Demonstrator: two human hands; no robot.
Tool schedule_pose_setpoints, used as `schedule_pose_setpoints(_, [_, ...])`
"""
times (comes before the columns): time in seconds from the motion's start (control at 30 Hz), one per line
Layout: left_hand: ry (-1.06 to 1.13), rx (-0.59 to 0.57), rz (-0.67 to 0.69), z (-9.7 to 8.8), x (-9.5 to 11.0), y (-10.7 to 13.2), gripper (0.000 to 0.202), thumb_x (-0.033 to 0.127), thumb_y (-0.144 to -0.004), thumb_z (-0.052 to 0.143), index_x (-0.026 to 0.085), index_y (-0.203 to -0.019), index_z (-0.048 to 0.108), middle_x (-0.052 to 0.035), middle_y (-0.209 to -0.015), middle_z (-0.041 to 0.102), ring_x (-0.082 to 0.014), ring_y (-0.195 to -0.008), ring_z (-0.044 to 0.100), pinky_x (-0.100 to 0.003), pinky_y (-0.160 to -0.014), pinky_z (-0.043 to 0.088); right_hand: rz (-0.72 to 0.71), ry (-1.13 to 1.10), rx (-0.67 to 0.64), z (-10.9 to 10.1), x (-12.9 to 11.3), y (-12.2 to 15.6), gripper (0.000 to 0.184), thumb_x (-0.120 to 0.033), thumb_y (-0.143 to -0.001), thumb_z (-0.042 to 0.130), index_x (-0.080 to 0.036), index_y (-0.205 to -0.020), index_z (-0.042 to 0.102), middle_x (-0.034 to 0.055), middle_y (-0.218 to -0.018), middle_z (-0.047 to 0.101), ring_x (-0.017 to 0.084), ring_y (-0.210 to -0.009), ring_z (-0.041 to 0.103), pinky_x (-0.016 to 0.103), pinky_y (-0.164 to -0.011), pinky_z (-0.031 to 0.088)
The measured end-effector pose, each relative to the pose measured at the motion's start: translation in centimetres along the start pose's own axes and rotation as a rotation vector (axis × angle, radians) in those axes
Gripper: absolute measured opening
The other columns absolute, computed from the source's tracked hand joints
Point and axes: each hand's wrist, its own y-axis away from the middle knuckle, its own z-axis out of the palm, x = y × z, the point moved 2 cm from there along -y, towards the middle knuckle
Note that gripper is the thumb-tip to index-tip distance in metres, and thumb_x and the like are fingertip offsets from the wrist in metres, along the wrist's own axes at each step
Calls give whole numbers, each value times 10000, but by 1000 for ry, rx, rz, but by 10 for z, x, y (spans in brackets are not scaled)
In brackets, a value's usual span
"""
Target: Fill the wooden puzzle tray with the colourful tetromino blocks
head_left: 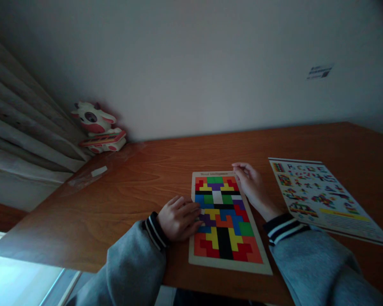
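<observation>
A wooden puzzle board (266, 268) lies flat on the table, packed with coloured block pieces: red, orange, yellow, green, blue, purple and black. Pale patches show near its upper middle; I cannot tell whether they are pieces or bare board. My left hand (180, 217) rests over the board's left edge, fingers loosely spread on the purple and blue pieces, with no object visible in it. At the top right corner is my right hand (251, 183), its fingers stretched toward the left and slightly curved beside the rim. Nothing shows between them.
A printed sheet (325, 193) with block pictures lies right of the board. A toy cow with a keyboard (100, 127) stands at the table's back left, by a curtain (25, 114). Clear plastic with a white label (98, 171) lies in front of it.
</observation>
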Motion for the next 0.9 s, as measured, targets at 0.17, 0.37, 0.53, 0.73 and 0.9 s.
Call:
schedule_pose_setpoints(0.17, [75,17,109,-1,5,0,211,251,-928,579,148,-1063,703,-84,-972,769,-193,-812,679,-322,-658,571,-10,8,0,-1,0,0,309,-532,-770,691,-247,-886,673,54,-945,717,228,-909,657,391,-819,508])
schedule_pose_setpoints(0.37, [80,29,146,-2,5,-1,155,260,-906,614,170,-986,712,-56,-914,772,-188,-762,680,-322,-621,532,-18,4,-6,-1,1,0,281,-510,-780,683,-249,-884,669,52,-949,719,225,-905,660,388,-823,506])
schedule_pose_setpoints(0.53, [51,44,137,-4,5,-2,114,223,-882,640,171,-958,707,-38,-893,765,-179,-765,665,-314,-629,515,-22,10,-11,-1,1,0,267,-493,-796,675,-248,-903,670,51,-955,716,224,-908,658,388,-833,500])
schedule_pose_setpoints(0.73, [-36,34,-49,-2,-1,0,127,218,-898,625,184,-985,711,-70,-1043,754,-218,-859,665,-357,-694,541,-20,21,-17,-1,1,1,256,-492,-800,673,-255,-896,674,53,-960,712,228,-920,658,382,-811,506])
schedule_pose_setpoints(0.9, [-41,-27,-54,1,-1,1,181,245,-924,595,176,-1059,694,-93,-1121,734,-224,-903,666,-373,-721,539,-23,33,-19,-2,3,0,269,-483,-805,661,-239,-917,675,63,-983,712,228,-926,653,383,-814,502])
